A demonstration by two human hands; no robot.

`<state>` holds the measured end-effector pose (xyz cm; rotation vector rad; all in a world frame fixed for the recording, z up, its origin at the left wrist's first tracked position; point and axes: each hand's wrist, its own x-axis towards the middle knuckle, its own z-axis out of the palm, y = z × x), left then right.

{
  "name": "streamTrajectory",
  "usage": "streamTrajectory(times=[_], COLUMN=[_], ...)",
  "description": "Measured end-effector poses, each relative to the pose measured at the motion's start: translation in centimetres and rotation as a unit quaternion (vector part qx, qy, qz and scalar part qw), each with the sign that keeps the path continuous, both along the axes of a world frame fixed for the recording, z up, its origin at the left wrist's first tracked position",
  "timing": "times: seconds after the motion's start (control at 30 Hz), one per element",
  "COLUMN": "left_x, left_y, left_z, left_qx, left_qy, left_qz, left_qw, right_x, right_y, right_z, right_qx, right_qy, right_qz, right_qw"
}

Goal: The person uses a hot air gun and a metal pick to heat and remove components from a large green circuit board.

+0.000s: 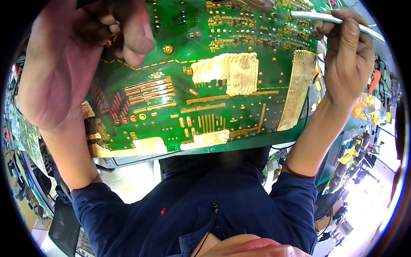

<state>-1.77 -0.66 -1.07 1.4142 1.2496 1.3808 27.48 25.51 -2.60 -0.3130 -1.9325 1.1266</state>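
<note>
A large green circuit board [239,118] lies below my hands, with gold pads, small parts and cream-coloured ribbed patches [242,73] on it. My right hand [349,62] pinches a slim white-handled tool [317,16] over the board's far right. The tool's flat grey metal tip points left, close to rows of small parts. My left hand [64,73] is raised large over the board's left side, fingers curled in. A dark thing shows at its fingers, cut off by the upper edge, so I cannot make out its kind. Near the white tool's tip, a brownish metal tube end [262,4] enters from the top.
A long ribbed cream strip [298,90] runs along the board's right side. A black cable [306,115] hangs past its right edge. Cluttered parts with yellow pieces [346,160] lie to the right. A black chair-like panel [64,233] stands at lower left.
</note>
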Motion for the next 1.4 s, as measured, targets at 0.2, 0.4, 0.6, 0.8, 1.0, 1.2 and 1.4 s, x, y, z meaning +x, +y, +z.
streamTrajectory(times=[0.2, 0.4, 0.6, 0.8, 1.0, 1.2, 1.4], left_x=[0.2, 0.5, 1.2, 1.3, 2.6, 3.1, 3.4], left_y=[0.2, 0.2, 0.5, 0.3, 1.8, 1.5, 1.4], left_z=[0.1, 0.3, 0.7, 1.1, 0.5, 0.9, 0.8], left_qx=[0.01, -0.001, -0.008, -0.016, 0.01, 0.031, 0.04], left_qy=[0.001, 0.007, 0.034, 0.061, 0.005, 0.028, 0.007], left_qz=[-0.001, 0.021, 0.041, 0.074, 0.061, 0.116, 0.14], left_qw=[1.0, 1.0, 0.999, 0.995, 0.998, 0.992, 0.989], right_x=[0.0, -0.2, 0.4, -1.2, -1.2, -0.7, -0.3], right_y=[0.8, -0.1, -1.4, -6.2, -8.6, -9.2, -9.4], right_z=[-0.2, -0.4, -0.2, -0.4, 1.0, 1.7, 1.1], right_qx=[-0.018, -0.047, 0.014, 0.263, 0.411, 0.388, 0.385], right_qy=[-0.011, 0.021, 0.1, 0.071, -0.031, -0.094, -0.14], right_qz=[0.01, -0.028, -0.061, -0.139, -0.041, -0.058, -0.064], right_qw=[1.0, 0.998, 0.993, 0.952, 0.91, 0.915, 0.91])
